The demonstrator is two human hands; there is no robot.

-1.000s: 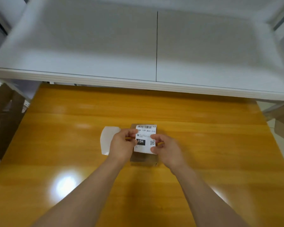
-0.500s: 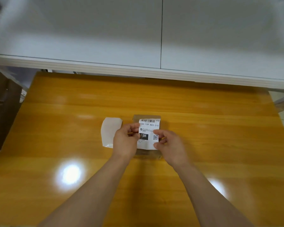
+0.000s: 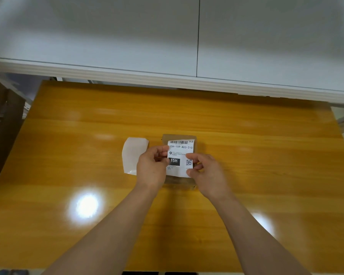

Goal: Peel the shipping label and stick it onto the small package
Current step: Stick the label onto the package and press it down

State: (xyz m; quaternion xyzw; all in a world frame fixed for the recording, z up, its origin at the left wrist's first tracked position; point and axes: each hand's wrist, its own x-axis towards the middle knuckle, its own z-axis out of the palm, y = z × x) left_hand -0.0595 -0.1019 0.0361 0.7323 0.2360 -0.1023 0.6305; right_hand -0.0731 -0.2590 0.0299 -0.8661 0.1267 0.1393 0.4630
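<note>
Head camera has both hands pinching the white printed shipping label (image 3: 180,155), left hand (image 3: 152,167) and right hand (image 3: 206,171) at its side edges, over the small brown cardboard package (image 3: 195,139); one uneven press could set it crooked or creased

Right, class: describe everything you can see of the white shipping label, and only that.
The shipping label is a white paper rectangle, upright to the viewer, lying over the top of the brown package. It carries a barcode at the top, the code 15H-159-A03-210, small blurred print, a black 15H box and a QR code. The left hand pinches its left edge, the right hand its right edge. Whether it is stuck down cannot be told.
</note>
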